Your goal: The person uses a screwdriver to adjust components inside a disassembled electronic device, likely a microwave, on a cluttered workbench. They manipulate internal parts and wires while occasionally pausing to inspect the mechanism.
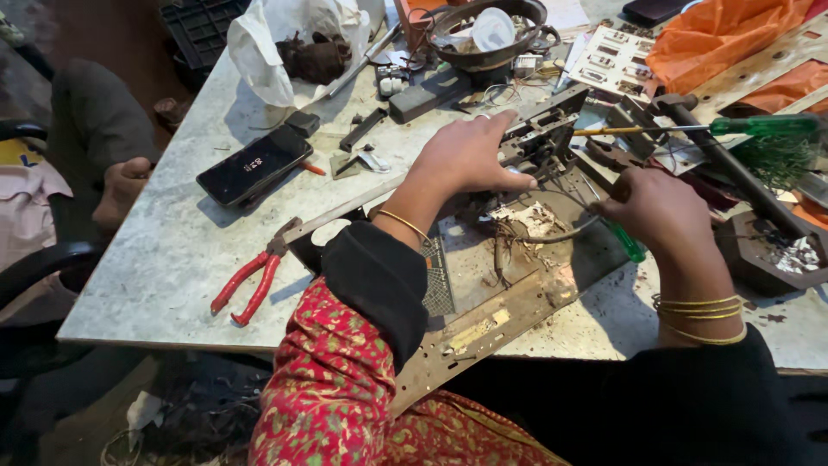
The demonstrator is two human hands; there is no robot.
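Beside the one rusty metal chassis (517, 285): two green-handled screwdrivers (759, 126) (623, 240), one pair of red-handled pliers (250, 280), one black phone (254, 166).

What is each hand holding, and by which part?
The right hand grips a green-handled screwdriver by its handle. The left hand presses on the metal chassis, gripping nothing clearly.

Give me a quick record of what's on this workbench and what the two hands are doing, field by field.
Surface: pale marble-look table
Left hand: rests on a rusty metal chassis, pressing its upper frame
Right hand: grips a green-handled screwdriver, tip hidden in the chassis
Nearby tools: red-handled pliers to the left; a second green screwdriver lying at right
Other items: black phone, white bag, round bowl of parts
Other person: a hand at the table's left edge
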